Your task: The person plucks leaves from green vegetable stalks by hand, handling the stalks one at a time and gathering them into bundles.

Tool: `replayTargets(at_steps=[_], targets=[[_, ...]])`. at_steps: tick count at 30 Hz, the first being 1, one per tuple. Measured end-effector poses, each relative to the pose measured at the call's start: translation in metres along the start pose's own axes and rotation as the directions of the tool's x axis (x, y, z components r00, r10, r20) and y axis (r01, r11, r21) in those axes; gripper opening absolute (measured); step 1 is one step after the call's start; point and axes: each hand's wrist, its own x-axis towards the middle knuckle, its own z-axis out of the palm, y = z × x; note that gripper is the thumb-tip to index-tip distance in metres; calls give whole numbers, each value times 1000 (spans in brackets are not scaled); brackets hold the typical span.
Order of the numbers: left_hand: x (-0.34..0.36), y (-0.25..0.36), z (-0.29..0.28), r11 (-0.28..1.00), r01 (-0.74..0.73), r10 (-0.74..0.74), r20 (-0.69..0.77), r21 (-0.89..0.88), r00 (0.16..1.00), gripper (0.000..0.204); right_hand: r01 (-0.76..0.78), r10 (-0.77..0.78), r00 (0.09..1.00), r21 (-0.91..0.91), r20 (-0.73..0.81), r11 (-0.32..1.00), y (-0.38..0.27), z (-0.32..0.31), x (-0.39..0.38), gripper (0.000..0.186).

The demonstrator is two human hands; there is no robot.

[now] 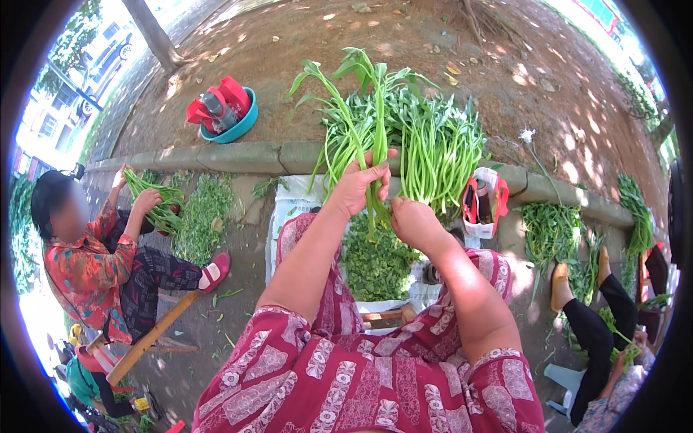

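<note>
A few long green water spinach stalks [380, 108] stand upright in my left hand [357, 184], which is closed round their middle with the leafy tips pointing away from me. Just below and to the right, my right hand [419, 224] is closed in a pinch at the lower ends of the same stalks. Its fingertips are partly hidden. Behind my hands lies a thick pile of water spinach [439, 148], stems toward me. Between my knees, a heap of short green pieces [375, 263] rests on a white plastic sack [286, 206].
A red and white bag [482, 206] with a dark bottle stands right of the pile. A teal basin [242, 126] sits beyond the stone curb [253, 157]. On the left, a seated person [94, 267] handles greens; another person's legs [588, 339] reach in from the right.
</note>
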Motion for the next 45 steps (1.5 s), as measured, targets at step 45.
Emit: replayTargets(at_steps=[45], targets=[[19, -26, 4, 999, -16, 3, -260, -45, 966, 24, -306, 354, 927, 790, 121, 532, -12, 19, 11, 68]])
